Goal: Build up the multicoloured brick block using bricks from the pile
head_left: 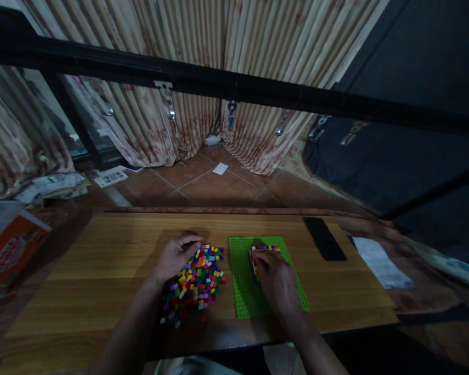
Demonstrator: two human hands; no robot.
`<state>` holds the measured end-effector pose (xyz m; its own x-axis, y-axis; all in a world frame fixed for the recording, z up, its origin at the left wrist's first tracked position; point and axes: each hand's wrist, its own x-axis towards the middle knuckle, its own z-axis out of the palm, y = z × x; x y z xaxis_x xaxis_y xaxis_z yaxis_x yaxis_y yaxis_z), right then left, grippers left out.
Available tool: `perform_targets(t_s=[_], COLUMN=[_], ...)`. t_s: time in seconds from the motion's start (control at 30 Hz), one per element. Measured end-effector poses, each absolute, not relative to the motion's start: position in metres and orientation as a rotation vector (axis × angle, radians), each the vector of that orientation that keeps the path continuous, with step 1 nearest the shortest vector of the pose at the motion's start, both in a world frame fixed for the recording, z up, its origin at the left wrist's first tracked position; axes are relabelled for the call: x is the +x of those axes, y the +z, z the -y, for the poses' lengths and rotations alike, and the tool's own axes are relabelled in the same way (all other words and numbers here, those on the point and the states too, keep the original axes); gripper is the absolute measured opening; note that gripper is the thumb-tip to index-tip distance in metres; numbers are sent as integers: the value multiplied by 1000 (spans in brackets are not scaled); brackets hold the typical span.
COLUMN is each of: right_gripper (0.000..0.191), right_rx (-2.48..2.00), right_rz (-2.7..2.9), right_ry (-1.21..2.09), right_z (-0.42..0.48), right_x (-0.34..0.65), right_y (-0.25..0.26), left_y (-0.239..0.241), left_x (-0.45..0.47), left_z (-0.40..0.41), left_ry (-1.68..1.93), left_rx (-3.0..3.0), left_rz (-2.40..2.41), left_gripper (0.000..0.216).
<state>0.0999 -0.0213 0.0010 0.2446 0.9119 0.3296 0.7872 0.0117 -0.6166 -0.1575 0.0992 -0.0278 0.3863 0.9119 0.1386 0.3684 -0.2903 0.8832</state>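
Observation:
A loose pile of small multicoloured toy bricks (197, 278) lies on the wooden table. At its upper left edge rests my left hand (176, 256), fingers curled and thumb drawn in toward the index finger; anything between the tips is too small to make out. To the right of the pile is a green studded baseplate (244, 299). Rows of coloured bricks (272, 248) stand on it, forming a corner. My right hand (276, 276) is over this corner, thumb and fingers pinched at the bricks' left side. The hand covers part of the rows and whatever the fingertips grip.
A black phone (324, 238) lies on the table (113, 260) to the right of the baseplate. A dark metal bar (234, 86) crosses beyond the table, before striped curtains (187, 41). An orange-and-white box (11, 250) stands at left; a paper sheet (381, 262) is at right.

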Motion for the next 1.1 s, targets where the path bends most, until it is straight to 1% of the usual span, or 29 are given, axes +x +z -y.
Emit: perform_targets(t_s=[0.3, 0.83, 1.1], right_gripper=[17, 23, 20], right_rx=[-1936, -1735, -1632], right_rz=[1461, 1577, 1579], right_ry=[264, 165, 67], right_z=[19, 24, 25], right_x=[101, 99, 97], right_y=[0, -6, -13], left_y=[-24, -24, -23], left_x=[-158, -158, -158], left_z=[-99, -98, -98], left_ry=[857, 822, 824], left_rx=[1876, 1859, 1880], left_rz=[-1094, -1113, -1091], left_gripper=[29, 29, 27])
